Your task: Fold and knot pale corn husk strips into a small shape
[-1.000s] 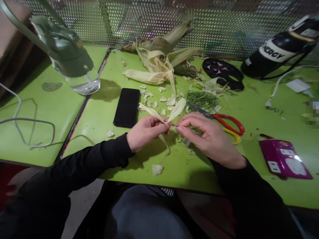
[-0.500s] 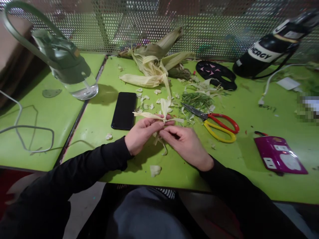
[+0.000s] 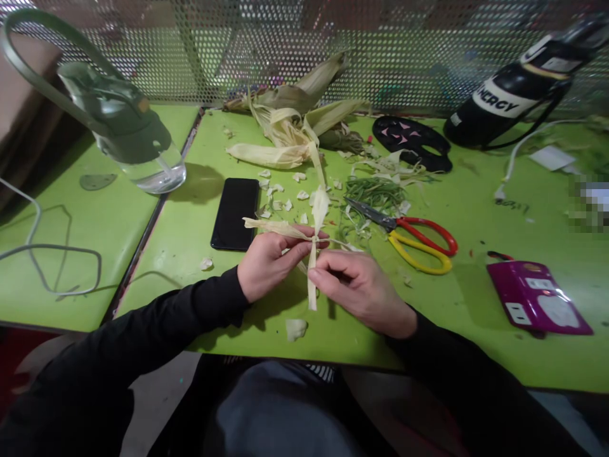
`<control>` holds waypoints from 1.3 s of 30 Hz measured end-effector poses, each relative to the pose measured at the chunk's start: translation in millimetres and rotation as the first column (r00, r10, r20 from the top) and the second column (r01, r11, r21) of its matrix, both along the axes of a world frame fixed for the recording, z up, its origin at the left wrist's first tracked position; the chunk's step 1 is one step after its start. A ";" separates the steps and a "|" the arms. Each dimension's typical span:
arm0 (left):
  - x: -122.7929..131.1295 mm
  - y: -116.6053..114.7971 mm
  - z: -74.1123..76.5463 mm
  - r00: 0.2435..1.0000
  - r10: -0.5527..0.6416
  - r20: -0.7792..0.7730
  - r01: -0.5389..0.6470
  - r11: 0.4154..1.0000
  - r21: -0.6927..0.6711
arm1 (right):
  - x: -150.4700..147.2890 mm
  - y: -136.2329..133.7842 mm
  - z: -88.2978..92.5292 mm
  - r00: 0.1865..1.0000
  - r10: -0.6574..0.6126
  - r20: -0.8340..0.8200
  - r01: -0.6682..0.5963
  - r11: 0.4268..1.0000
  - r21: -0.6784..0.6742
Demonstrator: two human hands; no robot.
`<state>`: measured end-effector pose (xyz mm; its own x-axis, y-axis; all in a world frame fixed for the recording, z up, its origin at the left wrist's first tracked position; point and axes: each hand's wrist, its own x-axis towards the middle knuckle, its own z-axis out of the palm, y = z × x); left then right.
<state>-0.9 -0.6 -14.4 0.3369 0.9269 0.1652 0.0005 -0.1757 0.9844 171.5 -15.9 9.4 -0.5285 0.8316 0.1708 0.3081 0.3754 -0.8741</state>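
Observation:
Pale strips of corn husk (image 3: pixel 320 212) cross at a small knot between my hands, with ends sticking out to several sides. My left hand (image 3: pixel 273 257) pinches the husk near the knot, fingers beneath and thumb on top. The thumb and forefinger of my right hand (image 3: pixel 361 289) close on the strip that hangs down toward me. Beyond my hands lie a pile of corn husks (image 3: pixel 271 155) and small husk scraps (image 3: pixel 288 205). Scissors (image 3: pixel 419 244) with one red and one yellow handle rest to the right, beside thin green strips (image 3: pixel 375 193).
A black phone (image 3: pixel 235 214) lies left of the husk scraps. A green water bottle (image 3: pixel 137 139) stands further left, a black bottle (image 3: pixel 509 95) at the back right. A black palette (image 3: pixel 412 143) and a purple power strip (image 3: pixel 537 297) are on the right. Perforated metal (image 3: pixel 200 57) borders the back.
The husk strip nearest me now hangs straight down from the knot, with my right thumb and forefinger on it. My right hand has shifted slightly right and toward me.

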 end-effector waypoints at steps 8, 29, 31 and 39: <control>-0.9 2.9 5.3 0.992 -0.083 0.099 0.089 0.994 -0.057 | 3.4 0.2 3.8 0.997 -0.066 0.051 0.056 0.982 0.179; 3.5 3.2 1.2 0.988 -0.116 -0.098 0.091 0.970 -0.226 | 2.4 10.7 -8.1 0.938 -0.304 0.167 0.296 0.953 0.070; 3.6 1.5 1.0 0.992 -0.092 -0.086 0.068 0.967 -0.245 | 1.8 9.0 -9.8 0.926 -0.347 0.149 0.332 0.936 0.120; 6.3 -1.4 6.0 0.994 -0.074 0.076 0.097 0.920 -0.379 | -2.6 -1.1 -14.4 0.926 -0.367 -0.083 0.370 0.928 0.027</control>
<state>5.4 -2.0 -8.4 0.4182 0.8917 -0.1731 -0.0575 0.2162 0.9746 168.9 -17.0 -5.1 -0.1700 0.9566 0.2365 0.3656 0.2842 -0.8863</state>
